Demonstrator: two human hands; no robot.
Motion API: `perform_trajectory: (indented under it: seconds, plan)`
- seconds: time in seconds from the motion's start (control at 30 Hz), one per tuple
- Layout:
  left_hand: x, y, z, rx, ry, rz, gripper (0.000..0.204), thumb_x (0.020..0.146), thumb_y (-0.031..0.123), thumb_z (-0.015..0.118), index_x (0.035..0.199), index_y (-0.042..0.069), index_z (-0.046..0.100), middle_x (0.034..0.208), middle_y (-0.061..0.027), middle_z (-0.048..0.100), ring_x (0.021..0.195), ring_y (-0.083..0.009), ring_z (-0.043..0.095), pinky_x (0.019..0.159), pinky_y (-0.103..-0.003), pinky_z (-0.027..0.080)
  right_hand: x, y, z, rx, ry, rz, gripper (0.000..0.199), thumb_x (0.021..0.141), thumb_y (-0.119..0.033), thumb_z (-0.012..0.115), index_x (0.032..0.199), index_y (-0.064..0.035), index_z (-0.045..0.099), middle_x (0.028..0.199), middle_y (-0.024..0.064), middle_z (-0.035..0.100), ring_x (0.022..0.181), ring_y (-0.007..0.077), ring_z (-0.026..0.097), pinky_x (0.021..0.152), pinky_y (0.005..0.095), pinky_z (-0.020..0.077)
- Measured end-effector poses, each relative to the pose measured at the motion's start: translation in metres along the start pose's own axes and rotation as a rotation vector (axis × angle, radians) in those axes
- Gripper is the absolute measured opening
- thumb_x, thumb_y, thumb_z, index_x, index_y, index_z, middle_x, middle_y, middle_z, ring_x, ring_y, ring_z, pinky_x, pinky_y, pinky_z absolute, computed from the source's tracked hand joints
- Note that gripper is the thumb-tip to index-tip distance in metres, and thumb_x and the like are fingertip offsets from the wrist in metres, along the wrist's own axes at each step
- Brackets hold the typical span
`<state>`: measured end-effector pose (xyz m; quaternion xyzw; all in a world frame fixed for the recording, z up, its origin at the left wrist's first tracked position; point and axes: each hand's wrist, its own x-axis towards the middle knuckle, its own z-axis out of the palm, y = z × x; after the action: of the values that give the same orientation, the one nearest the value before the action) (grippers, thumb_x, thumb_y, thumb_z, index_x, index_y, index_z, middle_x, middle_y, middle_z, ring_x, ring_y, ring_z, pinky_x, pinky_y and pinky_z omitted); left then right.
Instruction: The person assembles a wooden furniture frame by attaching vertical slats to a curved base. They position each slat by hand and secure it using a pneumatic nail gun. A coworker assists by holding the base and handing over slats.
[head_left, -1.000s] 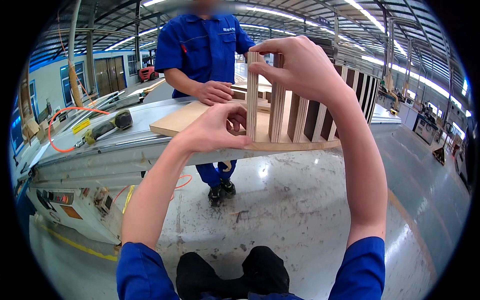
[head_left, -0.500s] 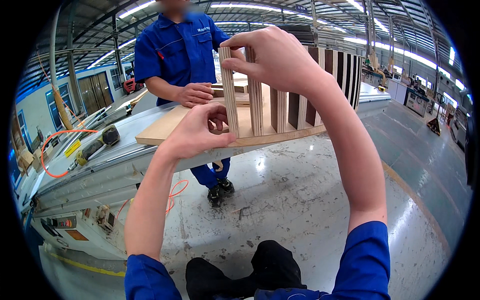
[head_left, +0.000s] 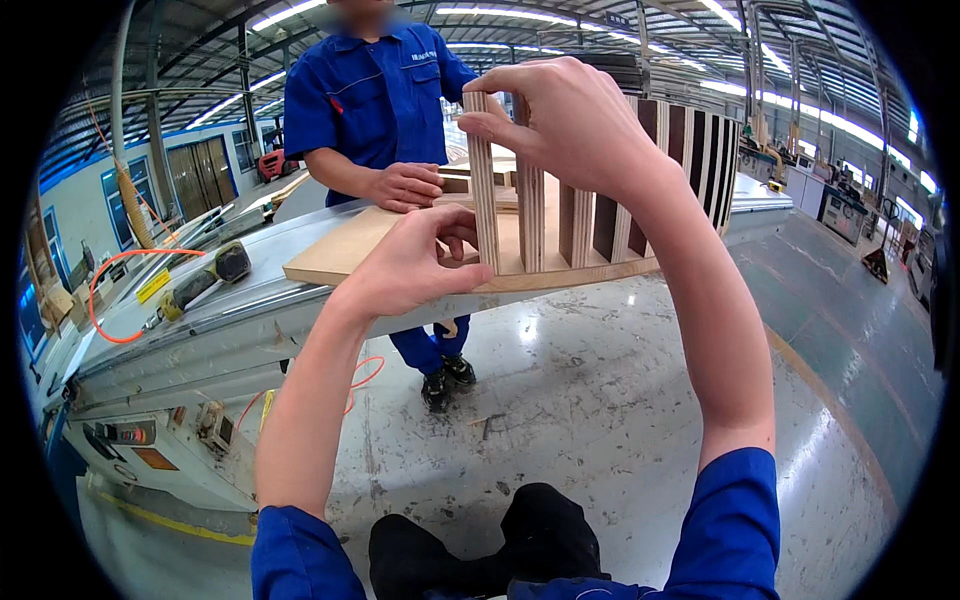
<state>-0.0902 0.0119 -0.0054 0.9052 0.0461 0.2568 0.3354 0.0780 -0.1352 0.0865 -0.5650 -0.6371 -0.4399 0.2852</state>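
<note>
Since a second ago the right hand has shifted the upright strip left, so it now stands at the row's end on the board. Right fingers pinch its top; left hand grips the base, thumb under the board edge.

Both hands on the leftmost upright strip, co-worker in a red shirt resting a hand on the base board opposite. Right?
Not quite: the head view shows the co-worker's shirt is blue, not red. The rest stands: the left hand and right hand are on the leftmost upright strip, and the co-worker's hand rests on the base board opposite.
</note>
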Motion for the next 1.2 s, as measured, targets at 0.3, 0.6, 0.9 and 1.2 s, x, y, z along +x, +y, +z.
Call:
perform_trajectory:
  seconds: [0.3, 0.6, 0.9, 1.2]
  plan:
    - [0.001, -0.003, 0.0, 0.035, -0.008, 0.003, 0.058, 0.083, 0.028, 0.085, 0.125, -0.006, 0.066, 0.107, -0.0032, 0.068, 0.086, -0.0095, 0.052, 0.078, -0.027, 0.049, 0.0, 0.005, 0.013, -0.097, 0.122, -0.122, 0.041, 0.098, -0.05, 0.069, 0.117, -0.0158, 0.08, 0.078, 0.0125, 0.075, 0.073, 0.0305, 0.073, 0.073, 0.0425, 0.0566]
    - [0.001, 0.001, -0.005, -0.069, -0.032, -0.043, 0.066, 0.083, 0.027, 0.087, 0.138, 0.001, 0.06, 0.101, 0.0034, 0.058, 0.083, -0.0044, 0.048, 0.073, -0.022, 0.043, 0.0, 0.006, 0.013, -0.028, 0.101, -0.076, 0.036, 0.095, -0.046, 0.072, 0.11, -0.0159, 0.082, 0.082, 0.0149, 0.076, 0.081, 0.0331, 0.076, 0.077, 0.0454, 0.0593]
    - [0.0, 0.0, 0.0, -0.035, 0.007, 0.002, 0.075, 0.08, 0.024, 0.089, 0.141, -0.001, 0.056, 0.109, 0.002, 0.059, 0.093, -0.0066, 0.052, 0.078, -0.023, 0.048, -0.003, 0.007, 0.017, -0.067, 0.13, -0.062, 0.036, 0.096, -0.047, 0.07, 0.111, -0.0167, 0.082, 0.083, 0.015, 0.077, 0.082, 0.0333, 0.076, 0.079, 0.0453, 0.0596]
    - [0.001, -0.004, -0.002, -0.081, -0.033, 0.001, 0.072, 0.08, 0.026, 0.092, 0.138, 0.001, 0.057, 0.105, 0.0033, 0.058, 0.092, -0.0078, 0.053, 0.082, -0.025, 0.049, -0.002, 0.007, 0.017, -0.047, 0.152, -0.072, 0.036, 0.095, -0.045, 0.072, 0.113, -0.0156, 0.082, 0.085, 0.0147, 0.077, 0.081, 0.0329, 0.076, 0.078, 0.0444, 0.0597]
